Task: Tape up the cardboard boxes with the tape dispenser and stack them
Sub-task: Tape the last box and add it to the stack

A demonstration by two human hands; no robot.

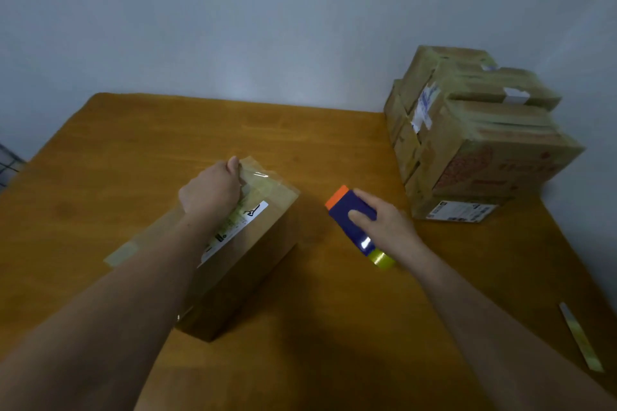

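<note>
A brown cardboard box (253, 253) with a white label lies on the wooden table (317, 150) in front of me. My left hand (210, 188) rests on its top near the far end, fingers curled down over a strip of clear tape (257, 173) at that edge. To the right of the box, my right hand (384, 227) holds the tape dispenser (350, 217), blue with an orange tip and a yellowish tape roll, just above or on the table, apart from the box.
A stack of several taped cardboard boxes (474, 137) stands at the table's far right corner against the wall. A loose tape strip (581, 337) lies near the right edge, another (122, 252) left of the box. A dark wire rack (8, 163) shows at far left.
</note>
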